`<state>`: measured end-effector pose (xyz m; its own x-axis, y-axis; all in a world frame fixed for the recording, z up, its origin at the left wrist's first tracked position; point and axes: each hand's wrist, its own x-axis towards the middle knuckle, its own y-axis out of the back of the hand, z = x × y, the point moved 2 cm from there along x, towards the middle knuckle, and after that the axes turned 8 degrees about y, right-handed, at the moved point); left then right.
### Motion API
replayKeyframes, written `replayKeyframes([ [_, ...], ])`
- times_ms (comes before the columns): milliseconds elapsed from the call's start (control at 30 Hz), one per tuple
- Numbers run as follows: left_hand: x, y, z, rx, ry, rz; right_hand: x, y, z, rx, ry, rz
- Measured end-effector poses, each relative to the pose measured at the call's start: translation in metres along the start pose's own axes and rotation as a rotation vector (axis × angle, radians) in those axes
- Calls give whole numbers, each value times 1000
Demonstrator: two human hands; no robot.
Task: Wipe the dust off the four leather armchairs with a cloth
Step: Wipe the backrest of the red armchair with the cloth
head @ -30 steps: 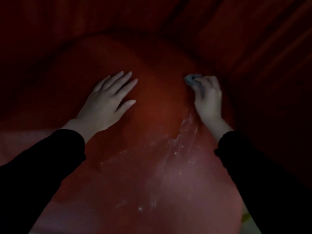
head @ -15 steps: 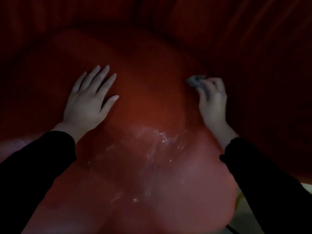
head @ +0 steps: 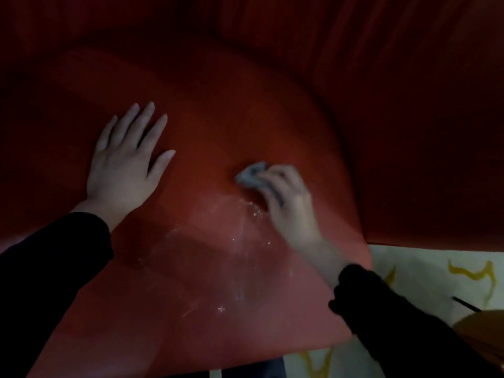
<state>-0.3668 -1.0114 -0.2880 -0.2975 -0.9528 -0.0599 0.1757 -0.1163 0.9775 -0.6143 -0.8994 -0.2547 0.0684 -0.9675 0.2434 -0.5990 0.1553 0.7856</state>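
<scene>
A red leather armchair seat [head: 218,110] fills most of the dim view. Pale smears and specks mark its front half [head: 234,241]. My left hand [head: 125,162] lies flat on the seat at the left, fingers straight and spread. My right hand [head: 286,197] grips a small crumpled grey cloth [head: 251,174] and presses it on the middle of the seat. The cloth sticks out past my fingertips to the left. Both arms wear black sleeves.
The chair's dark red back and right armrest [head: 422,132] rise behind and to the right of the seat. A pale floor with yellow marks [head: 436,271] shows at the lower right, along with a brown rounded object [head: 480,323] at the edge.
My right hand has swept the cloth from the seat's right edge leftward to the middle. My left hand has stayed flat on the seat. The view has shifted, showing floor at the right.
</scene>
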Motion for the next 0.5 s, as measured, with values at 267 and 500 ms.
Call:
replayKeyframes([
  [267,0,-3,0,7,-3,13,10,44,103,-287,-411,203],
  [500,1,-3,1,17,-5,11,-22,10,38,-210,-293,263],
])
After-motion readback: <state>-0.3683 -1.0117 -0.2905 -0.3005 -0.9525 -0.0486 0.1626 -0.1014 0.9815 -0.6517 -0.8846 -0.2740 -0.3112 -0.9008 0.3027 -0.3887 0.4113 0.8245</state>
